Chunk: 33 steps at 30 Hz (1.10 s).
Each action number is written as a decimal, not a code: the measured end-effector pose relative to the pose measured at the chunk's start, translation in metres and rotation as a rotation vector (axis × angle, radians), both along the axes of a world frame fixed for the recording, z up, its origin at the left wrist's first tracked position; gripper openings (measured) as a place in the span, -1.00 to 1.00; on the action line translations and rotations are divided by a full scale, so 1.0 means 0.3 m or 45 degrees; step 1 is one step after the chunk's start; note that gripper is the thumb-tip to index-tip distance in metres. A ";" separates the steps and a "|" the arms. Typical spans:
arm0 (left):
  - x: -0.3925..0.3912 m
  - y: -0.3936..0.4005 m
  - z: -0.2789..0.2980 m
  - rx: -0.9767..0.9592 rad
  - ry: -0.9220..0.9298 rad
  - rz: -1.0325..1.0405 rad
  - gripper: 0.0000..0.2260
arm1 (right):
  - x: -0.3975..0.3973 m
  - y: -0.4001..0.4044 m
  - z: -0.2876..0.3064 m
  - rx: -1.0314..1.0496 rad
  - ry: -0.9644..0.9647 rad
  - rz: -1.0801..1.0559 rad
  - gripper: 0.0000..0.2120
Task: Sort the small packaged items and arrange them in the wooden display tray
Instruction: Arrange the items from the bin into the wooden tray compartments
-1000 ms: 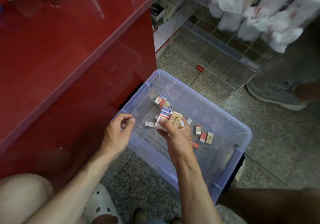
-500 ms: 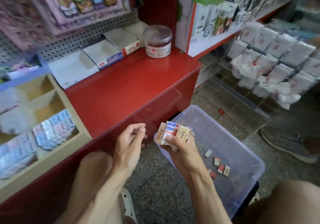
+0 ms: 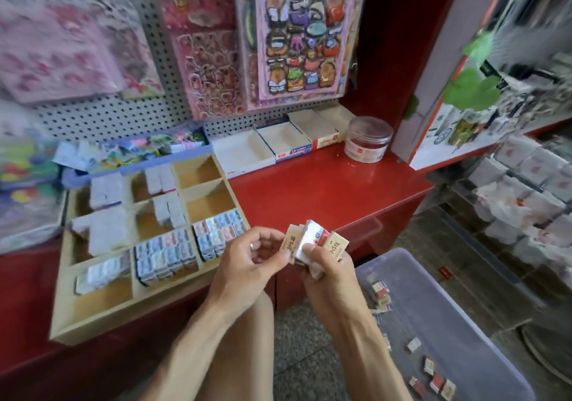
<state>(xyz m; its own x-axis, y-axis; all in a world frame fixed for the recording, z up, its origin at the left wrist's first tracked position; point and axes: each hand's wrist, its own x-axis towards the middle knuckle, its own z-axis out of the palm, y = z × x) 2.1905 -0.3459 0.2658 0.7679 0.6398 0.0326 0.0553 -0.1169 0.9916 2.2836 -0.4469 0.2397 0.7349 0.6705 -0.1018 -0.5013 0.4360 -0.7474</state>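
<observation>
While curled round, right hand [image 3: 328, 272] grip full of boxy cardboard packets [image 3: 312, 241], left hand [image 3: 247, 264] pinching one.

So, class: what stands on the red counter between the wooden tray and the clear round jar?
In the head view, a row of shallow open cardboard boxes along the pegboard, between wooden tray and jar.

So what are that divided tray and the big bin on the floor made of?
The divided tray looks like pale unfinished wood or plywood: matte tan, thin flat partitions. The bin seems to be translucent bluish plastic, since the small packets inside show through its wall.
</observation>
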 end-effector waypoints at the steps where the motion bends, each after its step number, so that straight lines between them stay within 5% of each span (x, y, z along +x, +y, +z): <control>1: -0.011 0.018 0.007 -0.016 -0.008 0.047 -0.84 | -0.008 0.021 0.013 -0.003 -0.016 0.006 -0.84; 9: -0.105 0.168 0.061 -0.247 -0.064 0.346 -0.86 | -0.048 0.189 0.059 -0.078 0.040 0.050 -0.75; 24: -0.513 0.600 0.066 0.266 0.158 0.899 -0.72 | -0.203 0.515 0.098 -0.214 0.060 0.295 -0.68; 33: -0.562 0.796 -0.018 0.616 0.668 0.677 -0.81 | -0.260 0.602 0.096 -0.285 -0.025 0.426 -0.82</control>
